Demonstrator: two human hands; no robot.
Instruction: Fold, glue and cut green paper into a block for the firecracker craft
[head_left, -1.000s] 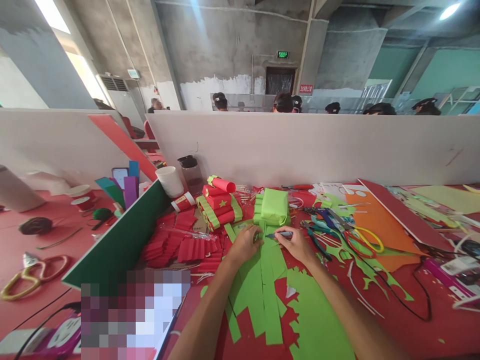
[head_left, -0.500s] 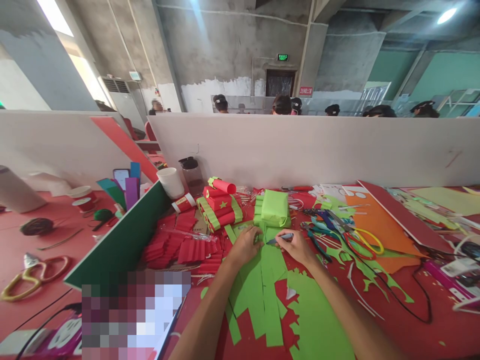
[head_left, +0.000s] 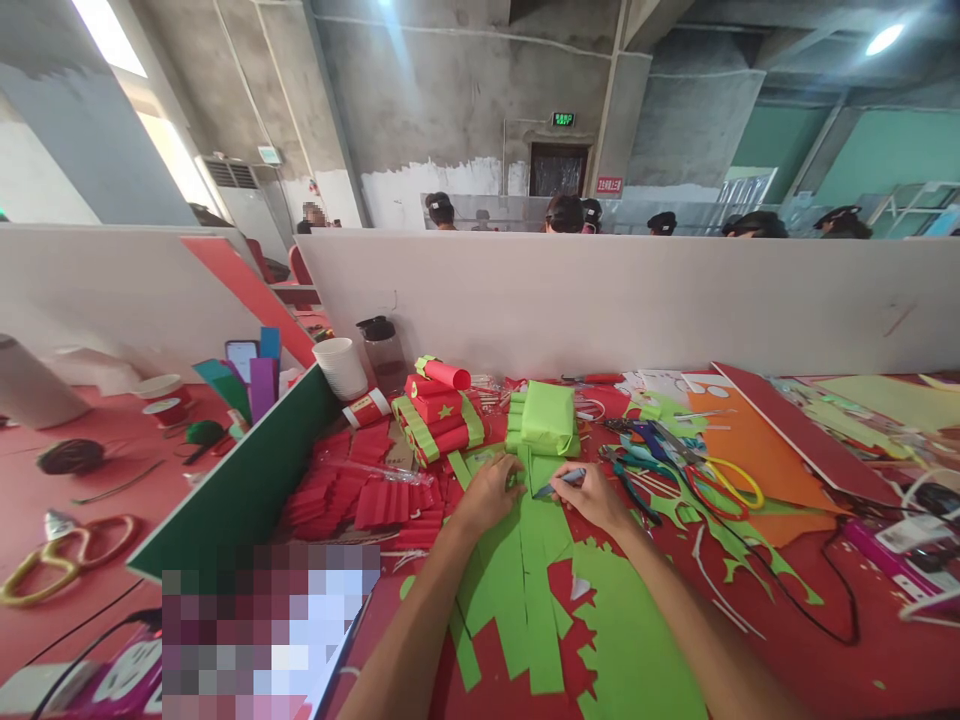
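Note:
My right hand [head_left: 596, 495] grips a grey-blue pen [head_left: 561, 483], its tip pointing left onto a green paper strip [head_left: 534, 560]. My left hand [head_left: 489, 492] presses down on the same green paper beside the pen tip, fingers curled on the strip's edge. Just beyond both hands sits a folded green paper block [head_left: 547, 416]. Left of it stands a red paper tank model with green bands [head_left: 439, 410].
Scissors with yellow and red handles [head_left: 712, 480] and pliers lie right of my hands among green scraps. Folded red paper pieces [head_left: 360, 490] lie to the left beside a green divider board [head_left: 240, 480]. A white cup [head_left: 341, 365] and a bottle stand behind. A white partition wall [head_left: 637, 300] backs the table.
My right hand has tilted the pen so its tip dips down toward the green strip. My left hand has stayed in place on the paper.

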